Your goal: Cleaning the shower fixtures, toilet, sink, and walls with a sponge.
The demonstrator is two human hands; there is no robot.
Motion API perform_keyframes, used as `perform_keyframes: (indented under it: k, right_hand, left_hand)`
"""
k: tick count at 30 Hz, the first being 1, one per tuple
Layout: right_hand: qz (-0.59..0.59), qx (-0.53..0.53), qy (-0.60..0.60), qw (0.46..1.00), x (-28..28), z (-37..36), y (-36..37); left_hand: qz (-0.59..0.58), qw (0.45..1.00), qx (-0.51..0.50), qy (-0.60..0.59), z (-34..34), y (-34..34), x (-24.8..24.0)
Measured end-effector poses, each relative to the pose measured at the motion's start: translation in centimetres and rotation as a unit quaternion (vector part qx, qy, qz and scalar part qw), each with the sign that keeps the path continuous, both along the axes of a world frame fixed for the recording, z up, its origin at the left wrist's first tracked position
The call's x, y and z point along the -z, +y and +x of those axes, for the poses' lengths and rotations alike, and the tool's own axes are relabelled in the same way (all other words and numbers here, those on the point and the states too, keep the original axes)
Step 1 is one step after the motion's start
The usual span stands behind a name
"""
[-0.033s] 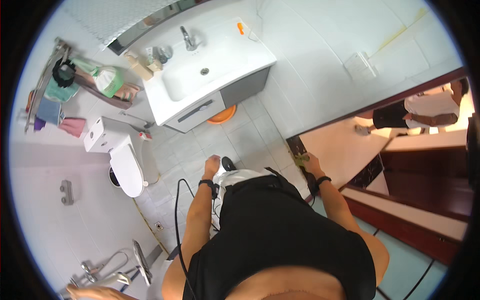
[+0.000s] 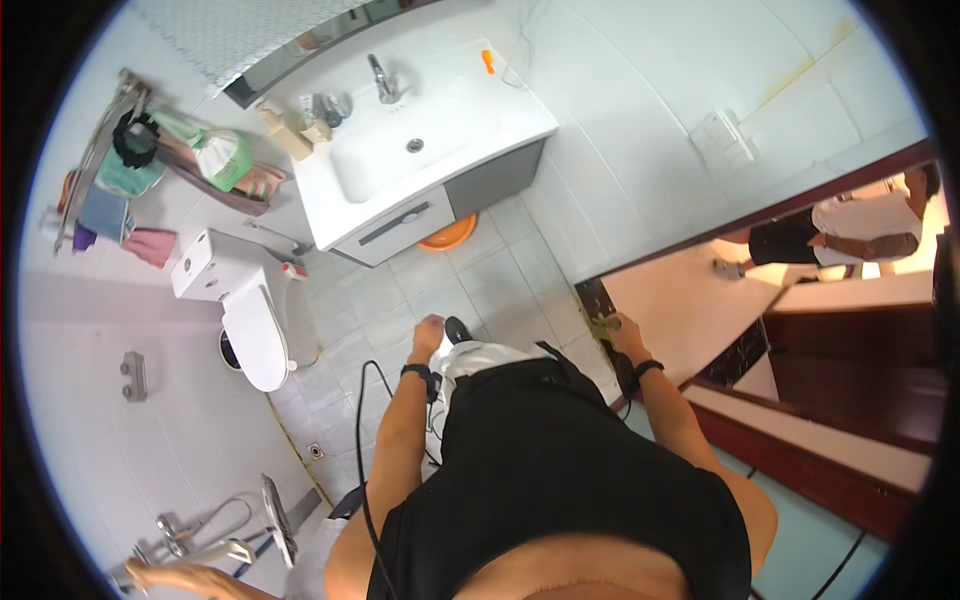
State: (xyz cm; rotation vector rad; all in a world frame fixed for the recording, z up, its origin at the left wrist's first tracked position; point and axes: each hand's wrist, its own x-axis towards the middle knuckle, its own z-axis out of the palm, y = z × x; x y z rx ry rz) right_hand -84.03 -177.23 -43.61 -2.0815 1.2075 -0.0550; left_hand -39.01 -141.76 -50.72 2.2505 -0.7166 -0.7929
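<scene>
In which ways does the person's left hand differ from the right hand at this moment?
The right hand grips a yellow-green item; the left hand shows no held object. The left hand appears against pale floor tiles, the right hand near the dark doorway sill. Both wrists wear a dark band.

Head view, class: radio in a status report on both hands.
Left hand curled, no object visible in it. Right hand holding green item. Possible snag: black cable looping beside left forearm.

We can read no lettering, numbers or signs, even on the green-and-white package (image 2: 224, 160) left of the washbasin (image 2: 312, 197).
</scene>
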Motion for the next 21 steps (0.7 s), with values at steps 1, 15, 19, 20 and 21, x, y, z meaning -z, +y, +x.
perform_keyframes:
  k: [1, 15, 19, 20, 21]
  right_hand:
    - [-0.008, -0.008, -0.009, 1.000, 0.4, -1.8, -0.7]
    - [0.078, 0.030, 0.060, 0.995, 2.7, -8.0, -5.8]
    - [0.098, 0.081, 0.009, 0.992, 1.4, -3.7, -8.6]
    - [0.104, 0.080, 0.008, 0.991, -0.3, -1.8, -9.2]
    - [0.099, 0.094, 0.004, 0.991, -1.7, 0.2, -9.8]
  left_hand:
    - [0.004, 1.000, -0.005, 0.003, -1.9, -1.4, -0.6]
    - [0.166, 0.983, 0.069, 0.047, -8.2, -3.9, -3.4]
    - [0.055, 0.997, -0.011, 0.052, -0.9, -11.3, -2.9]
    - [0.030, 0.980, -0.128, 0.147, 1.0, -13.2, -1.7]
    - [0.027, 0.983, -0.113, 0.145, 3.3, -16.1, -1.9]
